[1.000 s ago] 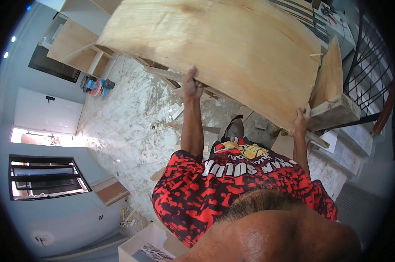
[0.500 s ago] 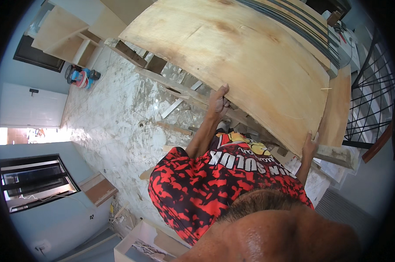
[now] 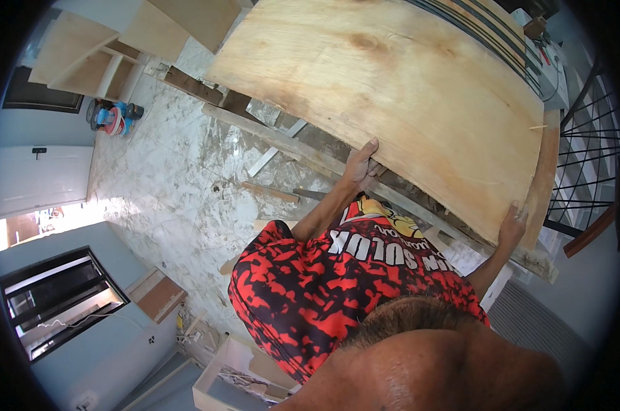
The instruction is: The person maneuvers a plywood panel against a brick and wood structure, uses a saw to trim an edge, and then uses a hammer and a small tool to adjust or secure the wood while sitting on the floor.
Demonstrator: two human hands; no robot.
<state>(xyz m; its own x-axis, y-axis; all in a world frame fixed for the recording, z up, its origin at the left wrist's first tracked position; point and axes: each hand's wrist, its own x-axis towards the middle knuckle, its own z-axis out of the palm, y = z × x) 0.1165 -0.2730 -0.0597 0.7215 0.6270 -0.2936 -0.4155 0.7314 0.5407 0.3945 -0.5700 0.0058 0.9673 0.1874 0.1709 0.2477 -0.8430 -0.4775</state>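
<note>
A large sheet of plywood (image 3: pixel 392 89), pale with brownish knots, lies over a wooden frame. My left hand (image 3: pixel 361 166) grips its near edge around the middle, thumb on top and fingers curled underneath. At the near right corner my right hand (image 3: pixel 512 226) holds the edge, its fingers partly hidden by the sheet. Beneath the sheet, the frame's long timber rail (image 3: pixel 276 140) runs along the near side. Several thin dark strips (image 3: pixel 485 38) rest along the plywood's far side. A small pale sliver (image 3: pixel 537 127) sits near its right edge.
Scraps such as a light strip (image 3: pixel 263 162) and a wood piece (image 3: pixel 271 192) lie on the stained floor. Unfinished cabinets (image 3: pixel 84 65) stand at far left, near a round blue-and-red object (image 3: pixel 115 119). An open box (image 3: pixel 211 394) is at lower left; black railing (image 3: pixel 587 151) is at right.
The plywood has shifted right and a little nearer relative to the frame, both hands moving with it and keeping their grip. The view has also shifted slightly.
</note>
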